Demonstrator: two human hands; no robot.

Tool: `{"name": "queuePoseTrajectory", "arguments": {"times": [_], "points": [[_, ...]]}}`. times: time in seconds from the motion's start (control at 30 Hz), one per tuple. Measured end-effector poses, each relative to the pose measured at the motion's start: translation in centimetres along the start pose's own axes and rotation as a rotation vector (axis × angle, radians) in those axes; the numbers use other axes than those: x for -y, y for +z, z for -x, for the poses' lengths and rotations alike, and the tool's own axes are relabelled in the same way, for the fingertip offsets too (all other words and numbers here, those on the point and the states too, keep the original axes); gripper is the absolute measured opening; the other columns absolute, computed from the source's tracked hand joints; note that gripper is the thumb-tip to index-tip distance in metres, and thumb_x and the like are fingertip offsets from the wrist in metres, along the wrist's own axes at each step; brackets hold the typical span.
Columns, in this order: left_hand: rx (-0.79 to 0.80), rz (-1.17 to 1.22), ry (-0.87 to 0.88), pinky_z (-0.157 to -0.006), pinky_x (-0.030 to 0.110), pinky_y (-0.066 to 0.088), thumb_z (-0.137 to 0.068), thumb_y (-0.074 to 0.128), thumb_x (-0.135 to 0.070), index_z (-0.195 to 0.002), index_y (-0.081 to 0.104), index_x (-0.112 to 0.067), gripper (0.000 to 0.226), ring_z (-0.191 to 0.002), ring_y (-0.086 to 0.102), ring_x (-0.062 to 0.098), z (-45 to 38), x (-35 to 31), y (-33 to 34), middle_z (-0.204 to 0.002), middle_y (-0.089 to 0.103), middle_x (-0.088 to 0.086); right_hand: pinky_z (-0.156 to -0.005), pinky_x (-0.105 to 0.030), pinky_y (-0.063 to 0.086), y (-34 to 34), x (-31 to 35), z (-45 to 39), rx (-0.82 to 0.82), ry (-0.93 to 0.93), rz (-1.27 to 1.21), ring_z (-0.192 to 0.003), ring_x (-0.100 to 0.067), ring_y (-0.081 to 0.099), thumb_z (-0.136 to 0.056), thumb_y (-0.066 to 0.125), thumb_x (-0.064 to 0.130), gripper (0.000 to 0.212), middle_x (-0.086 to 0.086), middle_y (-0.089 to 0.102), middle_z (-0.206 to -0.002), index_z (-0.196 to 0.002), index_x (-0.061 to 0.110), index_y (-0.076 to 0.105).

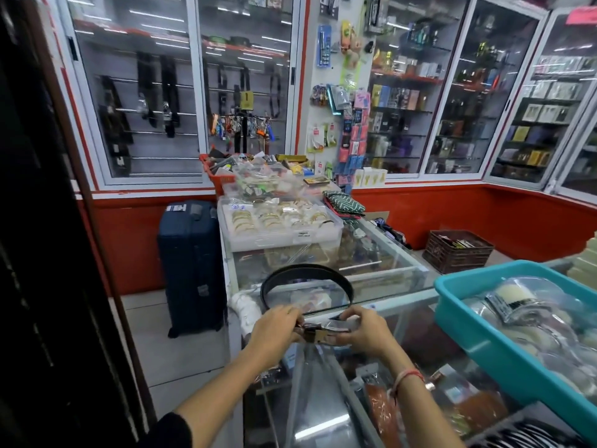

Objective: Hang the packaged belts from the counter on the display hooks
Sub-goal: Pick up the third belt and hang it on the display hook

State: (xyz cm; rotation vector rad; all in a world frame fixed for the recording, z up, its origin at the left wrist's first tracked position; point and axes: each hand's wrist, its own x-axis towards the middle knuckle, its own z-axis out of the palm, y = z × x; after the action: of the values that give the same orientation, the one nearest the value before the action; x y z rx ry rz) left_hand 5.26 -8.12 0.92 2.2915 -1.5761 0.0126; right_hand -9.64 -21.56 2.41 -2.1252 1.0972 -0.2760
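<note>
The left hand (pixel 276 328) and the right hand (pixel 365 331) both grip the ends of a black belt (pixel 303 279), whose strap curves up in a loop above the glass counter (pixel 400 276). Clear plastic wrapping sits between the two hands. To the right, a turquoise tub (pixel 478 331) holds more wrapped goods. Far behind, belts hang on display hooks (pixel 155 111) inside a glass cabinet.
</note>
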Motion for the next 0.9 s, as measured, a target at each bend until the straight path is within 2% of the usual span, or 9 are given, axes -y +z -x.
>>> {"name": "queuePoseTrajectory", "arguments": {"times": [0.1,0.23,0.33,0.4,0.47,0.57,0.63,0.73,0.9], "points": [[-0.085,0.087,-0.011,-0.093,0.029,0.046,-0.089,0.062,-0.029,-0.113,0.059,-0.017,0.027,-0.111,0.057,0.014,2.1,0.9,-1.2,-0.117,0.063,-0.004,-0.064,-0.029,0.059,0.3,1.3,1.0,0.122,-0.037,-0.24,-0.071,-0.016,0.066,-0.071,0.083,0.006,0.031,-0.017,0.075,-0.093,-0.099,0.007,0.069],[-0.223,0.269,-0.087,-0.083,0.028,0.05,-0.084,0.069,-0.032,-0.103,0.064,-0.019,0.023,-0.096,0.062,0.011,4.2,2.2,-4.2,-0.104,0.067,-0.006,-0.049,-0.016,0.043,-0.5,4.6,2.3,0.155,-0.159,-0.505,-0.049,-0.006,0.052,-0.068,0.084,0.0,0.023,0.005,0.063,-0.055,-0.064,0.017,0.069],[-0.283,0.53,-0.165,-0.076,0.035,0.054,-0.077,0.078,-0.029,-0.093,0.069,-0.017,0.022,-0.082,0.067,0.014,4.6,3.1,-7.0,-0.088,0.073,-0.001,-0.063,-0.019,0.053,-0.6,8.2,3.0,0.17,-0.221,-0.793,-0.064,-0.012,0.063,-0.072,0.08,-0.001,0.02,-0.001,0.071,-0.067,-0.069,0.016,0.07],[-0.344,0.679,-0.183,-0.065,0.021,0.05,-0.077,0.079,-0.026,-0.088,0.07,-0.017,0.017,-0.068,0.063,0.003,4.8,3.0,-8.9,-0.075,0.071,-0.001,-0.074,-0.024,0.06,-0.7,10.9,3.2,0.168,-0.27,-0.96,-0.076,-0.018,0.07,-0.077,0.076,0.0,0.012,-0.008,0.075,-0.079,-0.076,0.01,0.07],[-0.419,0.77,-0.188,-0.059,0.008,0.043,-0.078,0.078,-0.026,-0.087,0.07,-0.02,0.014,-0.061,0.059,-0.006,5.2,3.0,-10.5,-0.068,0.068,-0.009,-0.069,-0.023,0.061,-0.7,13.7,3.2,0.174,-0.335,-1.067,-0.074,-0.016,0.073,-0.08,0.073,0.001,0.007,-0.007,0.077,-0.079,-0.078,0.007,0.069],[-0.527,0.865,-0.174,-0.064,0.015,0.049,-0.072,0.077,-0.04,-0.088,0.072,-0.038,0.018,-0.066,0.065,0.0,5.7,3.4,-12.8,-0.071,0.075,-0.009,-0.073,-0.025,0.062,-1.0,17.9,3.5,0.217,-0.435,-1.15,-0.077,-0.015,0.075,-0.078,0.073,0.007,0.022,-0.007,0.08,-0.086,-0.098,-0.001,0.072],[-0.547,0.902,-0.161,-0.069,0.021,0.051,-0.07,0.073,-0.049,-0.104,0.067,-0.044,0.036,-0.069,0.067,0.004,6.3,4.0,-14.2,-0.076,0.075,0.003,-0.075,-0.026,0.062,-1.2,20.7,3.6,0.23,-0.499,-1.125,-0.08,-0.016,0.075,-0.081,0.071,0.007,0.027,-0.011,0.079,-0.092,-0.104,-0.006,0.07],[-0.529,0.929,-0.15,-0.078,0.024,0.049,-0.076,0.068,-0.053,-0.105,0.069,-0.041,0.031,-0.079,0.071,0.006,7.4,4.5,-16.3,-0.083,0.078,0.004,-0.075,-0.028,0.062,-1.2,24.3,3.9,0.253,-0.583,-1.065,-0.085,-0.02,0.074,-0.09,0.065,0.012,0.027,-0.019,0.077,-0.102,-0.107,-0.009,0.069],[-0.545,1.014,-0.18,-0.092,0.038,0.05,-0.079,0.069,-0.05,-0.098,0.075,-0.021,0.035,-0.095,0.072,0.019,9.0,5.2,-18.9,-0.094,0.079,0.007,-0.07,-0.029,0.061,-0.7,28.6,4.8,0.353,-0.691,-1.036,-0.084,-0.019,0.074,-0.096,0.055,0.021,0.024,-0.008,0.077,-0.092,-0.092,0.009,0.075]]}}
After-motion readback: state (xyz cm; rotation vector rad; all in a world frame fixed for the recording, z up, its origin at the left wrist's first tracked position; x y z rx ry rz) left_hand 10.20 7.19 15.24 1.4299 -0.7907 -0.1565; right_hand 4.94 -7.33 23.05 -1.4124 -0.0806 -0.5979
